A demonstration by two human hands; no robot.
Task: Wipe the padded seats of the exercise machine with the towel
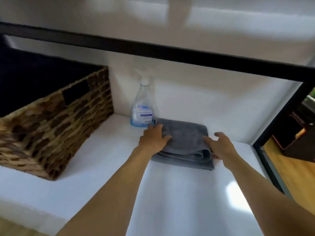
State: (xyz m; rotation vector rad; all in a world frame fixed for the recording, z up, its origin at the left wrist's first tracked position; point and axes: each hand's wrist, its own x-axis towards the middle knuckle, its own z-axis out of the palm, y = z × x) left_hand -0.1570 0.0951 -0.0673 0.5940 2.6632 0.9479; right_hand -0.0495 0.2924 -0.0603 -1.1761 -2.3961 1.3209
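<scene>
A folded grey towel (185,142) lies on the white shelf (179,193), just right of a clear spray bottle. My left hand (154,139) rests on the towel's left edge, thumb lying across its top and fingers reaching toward the back corner. My right hand (219,144) is at the towel's right edge with its fingers spread. Its thumb touches the top of the cloth. Neither hand has lifted the towel. No exercise machine or padded seat is in view.
A clear spray bottle (143,109) with a white head stands against the back wall, touching the towel's back left corner. A woven wicker basket (56,126) fills the shelf's left side. A black frame bar (170,51) runs overhead and down the right. Wooden floor (293,171) shows at right.
</scene>
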